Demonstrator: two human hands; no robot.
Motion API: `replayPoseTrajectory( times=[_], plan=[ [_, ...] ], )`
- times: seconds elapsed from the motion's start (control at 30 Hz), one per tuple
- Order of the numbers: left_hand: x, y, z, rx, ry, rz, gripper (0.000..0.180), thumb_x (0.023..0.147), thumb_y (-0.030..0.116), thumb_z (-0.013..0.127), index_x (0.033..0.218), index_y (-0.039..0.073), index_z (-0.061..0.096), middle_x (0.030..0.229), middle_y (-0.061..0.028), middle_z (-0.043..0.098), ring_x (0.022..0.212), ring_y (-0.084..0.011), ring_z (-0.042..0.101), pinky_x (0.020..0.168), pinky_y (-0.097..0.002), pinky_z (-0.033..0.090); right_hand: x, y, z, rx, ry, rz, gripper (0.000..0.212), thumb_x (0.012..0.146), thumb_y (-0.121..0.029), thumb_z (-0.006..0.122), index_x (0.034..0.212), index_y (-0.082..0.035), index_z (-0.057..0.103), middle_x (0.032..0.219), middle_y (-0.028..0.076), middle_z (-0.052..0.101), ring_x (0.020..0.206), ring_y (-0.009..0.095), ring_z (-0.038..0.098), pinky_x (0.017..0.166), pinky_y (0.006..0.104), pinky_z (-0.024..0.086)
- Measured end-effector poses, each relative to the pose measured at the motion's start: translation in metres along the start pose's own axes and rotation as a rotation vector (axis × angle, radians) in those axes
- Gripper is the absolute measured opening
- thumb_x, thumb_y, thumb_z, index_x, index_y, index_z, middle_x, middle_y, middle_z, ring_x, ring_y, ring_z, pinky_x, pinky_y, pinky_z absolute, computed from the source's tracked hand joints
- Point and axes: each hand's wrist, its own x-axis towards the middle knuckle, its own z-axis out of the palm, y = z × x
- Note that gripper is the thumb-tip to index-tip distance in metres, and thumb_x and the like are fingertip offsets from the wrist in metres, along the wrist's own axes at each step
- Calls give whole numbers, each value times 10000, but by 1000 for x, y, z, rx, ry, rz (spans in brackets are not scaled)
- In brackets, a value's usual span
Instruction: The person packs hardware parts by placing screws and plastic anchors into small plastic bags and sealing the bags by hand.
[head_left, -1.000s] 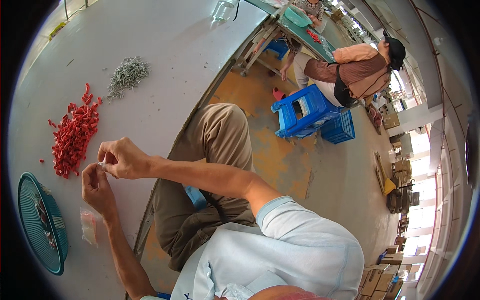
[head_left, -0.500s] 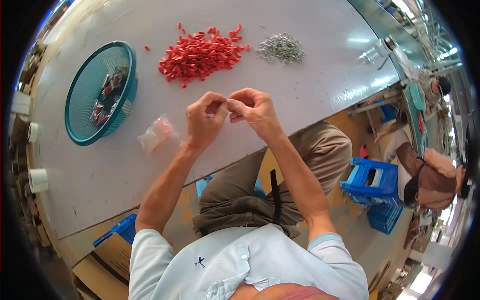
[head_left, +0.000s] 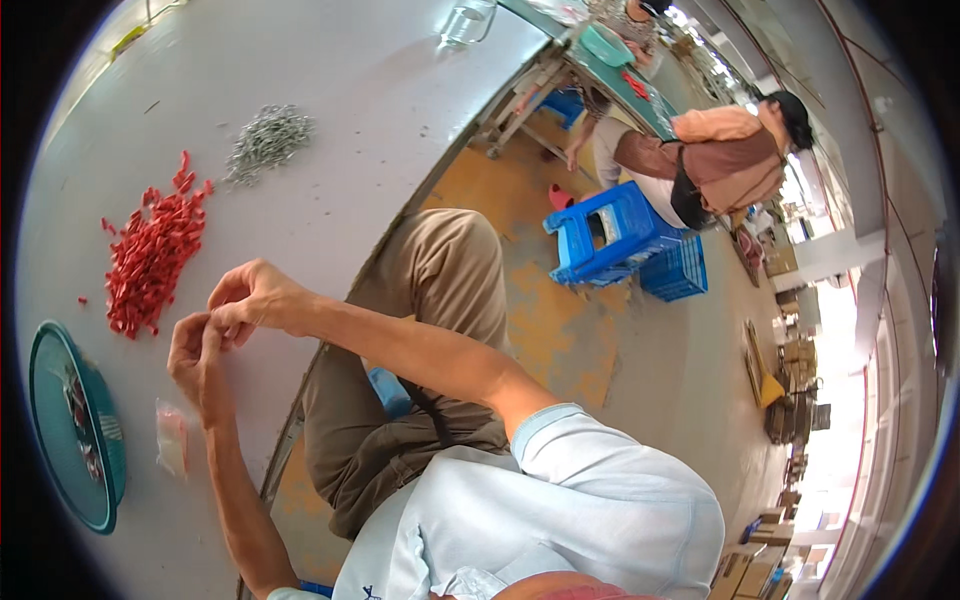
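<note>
Hands meet over the grey surface (head_left: 380,120): we see left hand (head_left: 195,350) and right hand (head_left: 255,297) pinched together on something too small to tell, beside one red pile (head_left: 150,255), one metal pile (head_left: 268,140), one teal bowl (head_left: 60,490).

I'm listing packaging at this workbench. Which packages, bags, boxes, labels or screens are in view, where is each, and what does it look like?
Small clear plastic bag: flat on the grey table, beside the teal bowl, below the left hand; reddish contents.
Blue plastic crate: on the floor beside the blue stool; latticed sides.
Cardboard boxes: stacked along the far right floor; brown.
Labels, signs or screens: none clear enough to tell.
</note>
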Motion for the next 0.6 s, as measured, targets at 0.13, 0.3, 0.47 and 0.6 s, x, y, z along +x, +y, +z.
replayPoseTrajectory(
  times=[0.13,0.3,0.47,0.6],
  plan=[
    [0,3,12,-39,-58,-10,49,1015,41,670,1044,11,695,881,3,690,762,-59,611,709,-213,489,-5,-5,-13,8,-29,-9,217,910,-29,735,1078,100,689,909,146,741,730,199,744,633,310,651],
    [-7,1,9,71,-43,45,66,1018,52,666,1068,21,695,893,-4,688,759,-66,605,701,-216,489,-8,-9,-8,-246,10,-40,120,859,-21,722,942,62,697,818,120,730,646,157,704,568,278,605],
    [-7,1,12,66,-34,36,74,1018,54,668,1077,16,694,891,-12,688,752,-71,604,689,-219,497,-10,-13,-12,-357,2,-119,109,846,-35,723,907,49,691,770,95,718,629,130,691,540,267,579],
    [-6,4,19,55,-33,41,79,1016,43,668,1083,5,688,888,-12,681,747,-74,602,687,-217,496,-10,-16,-18,-376,-22,-118,100,837,-55,712,883,31,688,743,107,719,618,175,697,559,320,570]
  ],
)
